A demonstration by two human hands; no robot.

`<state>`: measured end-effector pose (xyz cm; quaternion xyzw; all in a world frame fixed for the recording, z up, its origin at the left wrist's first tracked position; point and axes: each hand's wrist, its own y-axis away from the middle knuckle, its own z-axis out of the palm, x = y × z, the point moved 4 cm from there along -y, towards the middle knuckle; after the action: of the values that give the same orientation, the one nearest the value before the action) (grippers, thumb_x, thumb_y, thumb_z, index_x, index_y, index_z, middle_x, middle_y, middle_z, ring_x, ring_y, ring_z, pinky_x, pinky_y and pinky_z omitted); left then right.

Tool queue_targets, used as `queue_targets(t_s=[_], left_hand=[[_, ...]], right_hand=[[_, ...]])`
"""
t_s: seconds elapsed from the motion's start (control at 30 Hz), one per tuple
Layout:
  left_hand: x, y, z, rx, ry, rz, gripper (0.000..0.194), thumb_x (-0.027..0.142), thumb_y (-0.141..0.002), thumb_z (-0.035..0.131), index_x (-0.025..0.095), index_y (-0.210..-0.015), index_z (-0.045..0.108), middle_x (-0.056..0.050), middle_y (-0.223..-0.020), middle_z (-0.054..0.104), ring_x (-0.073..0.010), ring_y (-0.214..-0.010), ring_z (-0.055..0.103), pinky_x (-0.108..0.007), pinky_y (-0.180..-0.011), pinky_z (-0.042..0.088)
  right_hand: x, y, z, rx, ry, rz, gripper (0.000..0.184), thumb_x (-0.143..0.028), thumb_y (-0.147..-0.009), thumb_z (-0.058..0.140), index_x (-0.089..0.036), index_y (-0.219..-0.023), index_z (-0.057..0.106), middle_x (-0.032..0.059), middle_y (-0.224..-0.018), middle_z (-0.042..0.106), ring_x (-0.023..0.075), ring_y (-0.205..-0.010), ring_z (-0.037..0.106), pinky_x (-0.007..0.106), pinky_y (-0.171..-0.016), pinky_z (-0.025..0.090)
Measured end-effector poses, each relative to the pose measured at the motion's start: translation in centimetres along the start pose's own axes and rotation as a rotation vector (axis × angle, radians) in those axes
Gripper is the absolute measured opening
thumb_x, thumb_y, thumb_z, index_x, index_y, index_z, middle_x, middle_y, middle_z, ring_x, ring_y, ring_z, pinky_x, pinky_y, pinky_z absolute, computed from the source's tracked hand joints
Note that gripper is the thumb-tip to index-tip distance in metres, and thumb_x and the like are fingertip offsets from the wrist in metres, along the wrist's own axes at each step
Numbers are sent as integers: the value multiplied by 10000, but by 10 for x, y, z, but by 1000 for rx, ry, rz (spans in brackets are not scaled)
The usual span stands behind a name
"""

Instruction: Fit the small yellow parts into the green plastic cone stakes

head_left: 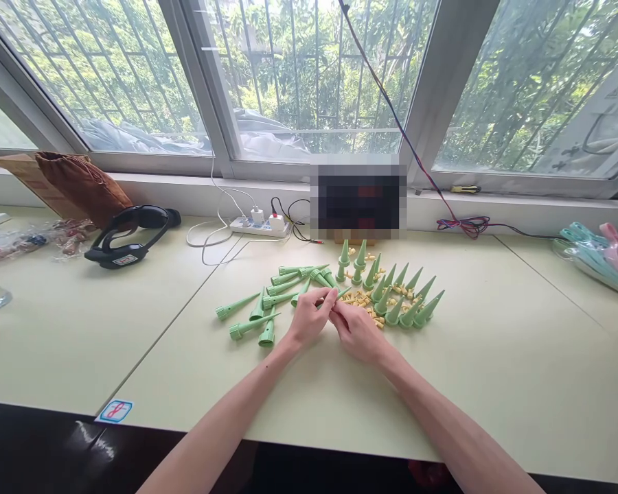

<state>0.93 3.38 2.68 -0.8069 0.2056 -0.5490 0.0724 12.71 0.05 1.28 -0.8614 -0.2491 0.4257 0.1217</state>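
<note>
My left hand [312, 315] is closed on a green plastic watering spike [343, 293], whose pointed end juts out past the fingers toward the right. My right hand [358, 331] meets it, thumb and fingers pinched together at the spike; whatever lies between those fingertips is hidden. Left of the hands, several green spikes [252, 327] lie loosely, a few of them standing on their caps. To the right, more green spikes [395, 312] stand upright or tilted in rows. Small yellow plastic valve pieces [358, 298] are heaped between the groups, just beyond my fingers.
A white power strip [260, 226] with plugs and cables lies near the window. Black headgear [128, 240] and a brown drawstring bag [85, 185] are at the left. A blurred dark panel [358, 199] stands behind the spikes. Bagged teal and pink items [602, 254] lie far right.
</note>
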Motion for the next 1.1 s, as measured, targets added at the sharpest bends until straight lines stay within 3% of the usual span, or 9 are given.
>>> queue_targets(t_s=[0.17, 0.5, 0.8, 0.93, 1.1], left_hand=[[-3, 0, 1, 3, -18, -30, 470, 507, -936, 411, 180, -602, 462, 21, -558, 366, -115, -555, 333, -255, -537, 295], [-8, 1, 3, -40, 15, -54, 413, 488, -953, 400, 174, -767, 594, 21, -608, 453, -116, -572, 405, -252, -558, 332], [-9, 3, 5, -83, 79, -77, 395, 507, -963, 374, 183, -860, 577, 36, -617, 405, -107, -547, 384, -247, -536, 338], [-9, 5, 6, -87, 113, -76, 372, 491, -973, 364, 185, -905, 564, 35, -625, 411, -104, -547, 379, -238, -527, 333], [-5, 7, 6, -80, 133, -58, 334, 472, -981, 362, 193, -948, 544, 43, -631, 387, -93, -530, 342, -234, -518, 317]], right_hand=[[3, 0, -1, 50, 2, 4, 286, -262, -990, 380, -216, -715, 443, -3, -634, 501, 136, -543, 410, 260, -535, 312], [4, 1, -1, 49, -43, 41, 289, -268, -988, 358, -216, -708, 402, -20, -628, 452, 128, -553, 377, 254, -546, 293], [7, 2, -2, 86, -167, 120, 317, -297, -972, 395, -218, -669, 345, -34, -591, 389, 119, -533, 341, 258, -513, 271], [14, 2, 1, 70, -326, 212, 345, -355, -962, 432, -220, -660, 335, -37, -570, 374, 115, -513, 349, 254, -482, 284], [15, 0, 5, 4, -714, 369, 410, -450, -923, 515, -227, -658, 295, -78, -551, 269, 77, -438, 294, 230, -417, 234]])
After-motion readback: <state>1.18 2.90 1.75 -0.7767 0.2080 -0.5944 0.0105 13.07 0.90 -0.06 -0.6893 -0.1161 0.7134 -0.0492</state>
